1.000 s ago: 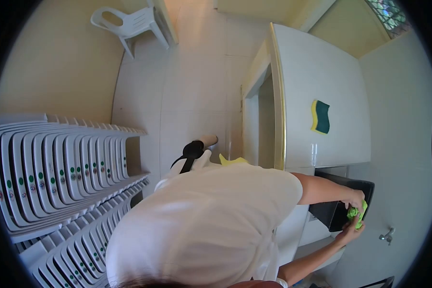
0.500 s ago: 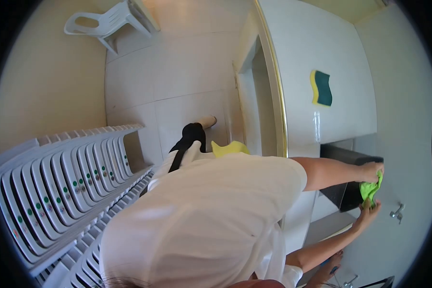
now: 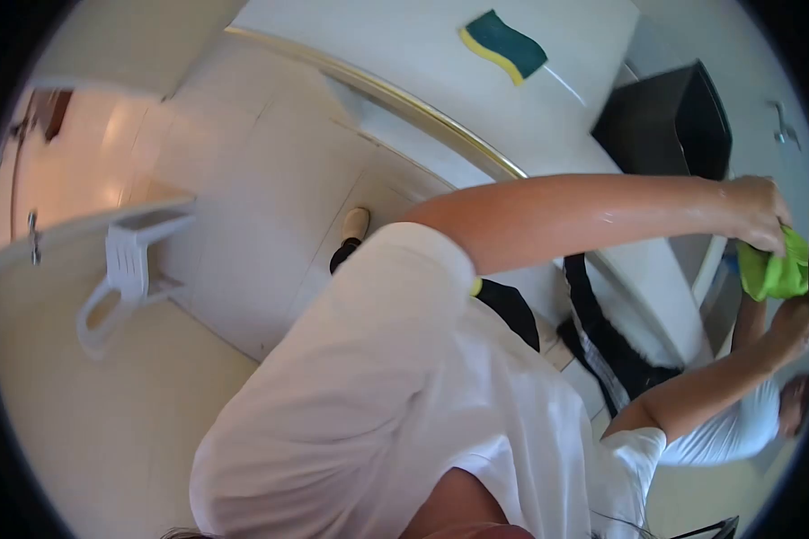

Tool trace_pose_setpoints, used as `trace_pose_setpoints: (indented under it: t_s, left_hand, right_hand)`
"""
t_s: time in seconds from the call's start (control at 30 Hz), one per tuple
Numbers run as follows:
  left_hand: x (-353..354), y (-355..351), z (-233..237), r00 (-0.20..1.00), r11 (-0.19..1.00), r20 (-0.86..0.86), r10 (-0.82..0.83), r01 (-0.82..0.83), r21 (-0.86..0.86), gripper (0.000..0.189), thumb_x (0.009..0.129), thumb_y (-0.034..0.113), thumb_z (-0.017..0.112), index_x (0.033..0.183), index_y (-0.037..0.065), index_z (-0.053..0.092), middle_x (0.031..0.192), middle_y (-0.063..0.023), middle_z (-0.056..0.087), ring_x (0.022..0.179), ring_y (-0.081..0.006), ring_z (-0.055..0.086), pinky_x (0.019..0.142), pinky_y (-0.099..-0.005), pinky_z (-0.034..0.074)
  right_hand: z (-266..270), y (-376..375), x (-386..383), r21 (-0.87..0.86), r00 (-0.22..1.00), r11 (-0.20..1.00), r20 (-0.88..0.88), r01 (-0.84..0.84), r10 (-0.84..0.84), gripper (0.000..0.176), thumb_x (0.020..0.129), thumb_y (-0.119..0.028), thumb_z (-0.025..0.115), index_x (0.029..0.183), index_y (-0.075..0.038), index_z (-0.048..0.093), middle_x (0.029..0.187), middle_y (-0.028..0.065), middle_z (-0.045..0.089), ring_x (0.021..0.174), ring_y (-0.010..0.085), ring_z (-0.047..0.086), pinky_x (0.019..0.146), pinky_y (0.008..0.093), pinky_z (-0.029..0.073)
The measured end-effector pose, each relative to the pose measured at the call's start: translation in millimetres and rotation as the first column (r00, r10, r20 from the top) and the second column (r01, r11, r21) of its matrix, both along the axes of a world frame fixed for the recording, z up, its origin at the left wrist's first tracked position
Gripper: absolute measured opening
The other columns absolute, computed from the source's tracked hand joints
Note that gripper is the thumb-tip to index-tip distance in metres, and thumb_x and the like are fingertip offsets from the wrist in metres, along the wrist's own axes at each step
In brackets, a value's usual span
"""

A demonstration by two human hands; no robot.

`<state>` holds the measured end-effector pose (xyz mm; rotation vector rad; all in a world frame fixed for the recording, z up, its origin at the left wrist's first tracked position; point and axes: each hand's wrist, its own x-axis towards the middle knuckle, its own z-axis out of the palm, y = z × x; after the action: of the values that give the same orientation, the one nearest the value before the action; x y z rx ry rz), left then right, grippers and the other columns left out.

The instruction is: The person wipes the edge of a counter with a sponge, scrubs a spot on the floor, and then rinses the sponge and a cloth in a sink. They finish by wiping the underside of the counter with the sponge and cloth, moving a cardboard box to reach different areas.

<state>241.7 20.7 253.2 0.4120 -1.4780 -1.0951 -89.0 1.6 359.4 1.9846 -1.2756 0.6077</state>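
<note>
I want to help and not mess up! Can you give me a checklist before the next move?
1. Left hand has the green cloth: ok, its grip is on it.
2. Right hand has the cloth too: cannot tell. It is right by it, but its grip is unclear.
3. Sponge is out of the way: ok, lying on the counter, away from both hands.
4. Black bin is clean inside: cannot tell, too dark.
5. Nobody else close by: not ok, another person shows near the right hand.
</note>
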Motion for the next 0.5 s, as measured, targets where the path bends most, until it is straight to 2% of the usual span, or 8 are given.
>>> trace_pose_setpoints:
  t_s: [0.03, 0.1, 0.13, 0.17, 0.23, 0.33, 0.47, 0.5]
  left_hand:
    - [16.2, 15.8, -10.7, 0.999, 0.999, -0.025, -0.031, 0.03, -0.028, 0.034, 0.062, 0.026, 0.065, 0.087, 0.003, 0.066, 0.079, -0.017, 0.064, 0.074, -0.0289, 0.061, 0.069, -0.0347, 0.049]
    - [50.9, 40.7, -28.7, 0.993, 0.999, 0.113, -0.034, 0.034, -0.003, 0.033, 0.059, 0.018, 0.063, 0.086, -0.001, 0.064, 0.079, -0.0188, 0.062, 0.075, -0.0308, 0.06, 0.069, -0.0359, 0.048]
    - [61.8, 53.7, -41.4, 0.988, 1.0, 0.153, 0.011, -0.007, -0.028, 0.035, 0.058, 0.017, 0.062, 0.087, -0.002, 0.063, 0.079, -0.019, 0.061, 0.075, -0.0319, 0.06, 0.069, -0.0366, 0.048]
    - [77.9, 68.4, -53.6, 0.991, 1.0, 0.137, 0.008, -0.004, -0.029, 0.037, 0.057, 0.017, 0.063, 0.088, -0.003, 0.06, 0.081, -0.0191, 0.059, 0.078, -0.032, 0.059, 0.071, -0.0369, 0.047]
    - [114.7, 90.4, -71.5, 0.963, 0.988, 0.223, -0.149, 0.134, 0.081, 0.041, 0.057, 0.017, 0.064, 0.091, -0.004, 0.055, 0.087, -0.0194, 0.057, 0.084, -0.0316, 0.057, 0.075, -0.037, 0.046]
    - [143.3, 117.6, -117.5, 0.868, 0.929, 0.386, -0.311, 0.193, 0.315, 0.043, 0.059, 0.015, 0.066, 0.095, -0.002, 0.049, 0.098, -0.0213, 0.053, 0.094, -0.029, 0.054, 0.078, -0.0363, 0.044]
    - [193.5, 128.1, -145.1, 0.889, 0.988, 0.453, -0.074, 0.005, 0.152, 0.031, 0.068, -0.001, 0.056, 0.098, 0.0, 0.05, 0.1, -0.0175, 0.053, 0.095, -0.0313, 0.053, 0.079, -0.0387, 0.043]
    - [206.8, 116.4, -149.4, 0.798, 0.984, 0.576, 0.176, -0.149, -0.094, 0.031, 0.067, -0.004, 0.053, 0.097, 0.001, 0.052, 0.099, -0.0163, 0.054, 0.096, -0.0319, 0.053, 0.08, -0.0398, 0.043]
  right_hand:
    - [2.9, 16.8, 3.7, -0.12, 0.903, 0.944, -0.277, 0.308, -0.33, 0.023, 0.087, -0.017, 0.053, 0.099, 0.002, 0.057, 0.092, 0.0111, 0.062, 0.079, 0.0161, 0.056, 0.072, 0.0297, 0.045]
    - [-23.7, 97.8, 181.8, 0.125, 0.987, 0.982, -0.05, -0.143, 0.15, 0.032, 0.09, -0.022, 0.05, 0.112, 0.002, 0.047, 0.105, 0.0172, 0.054, 0.096, 0.0255, 0.054, 0.083, 0.036, 0.045]
    - [-33.1, 117.5, 227.8, 0.349, 0.699, 0.899, 0.711, -0.263, -0.071, 0.025, 0.091, -0.017, 0.047, 0.11, 0.0, 0.05, 0.109, 0.0185, 0.055, 0.098, 0.0232, 0.054, 0.081, 0.0338, 0.046]
    - [-52.3, 131.4, 246.3, 0.333, 0.612, 0.878, 0.789, -0.344, -0.059, 0.022, 0.092, -0.016, 0.046, 0.106, -0.001, 0.052, 0.11, 0.0173, 0.057, 0.095, 0.0198, 0.056, 0.081, 0.0308, 0.045]
    - [-77.7, 151.3, 270.1, 0.349, 0.8, 0.885, 0.598, -0.307, 0.042, 0.019, 0.092, -0.019, 0.048, 0.098, -0.003, 0.057, 0.091, 0.0047, 0.056, 0.083, 0.0121, 0.05, 0.074, 0.0245, 0.041]
    - [-120.4, 183.2, 291.5, 0.572, 0.768, 0.806, 0.582, -0.152, -0.268, 0.016, 0.091, -0.018, 0.05, 0.085, -0.004, 0.055, 0.075, -0.0024, 0.048, 0.072, 0.007, 0.043, 0.066, 0.0201, 0.037]
    - [-167.0, 213.1, 316.3, 0.705, 0.699, 0.657, 0.61, -0.266, -0.372, 0.014, 0.089, -0.013, 0.053, 0.082, -0.003, 0.047, 0.076, -0.0008, 0.044, 0.072, 0.0079, 0.038, 0.067, 0.0192, 0.035]
    - [-180.4, 218.9, 313.0, 0.749, 0.658, 0.598, 0.607, -0.287, -0.445, 0.012, 0.086, -0.01, 0.056, 0.087, -0.003, 0.047, 0.078, -0.0005, 0.046, 0.074, 0.008, 0.04, 0.069, 0.0203, 0.036]
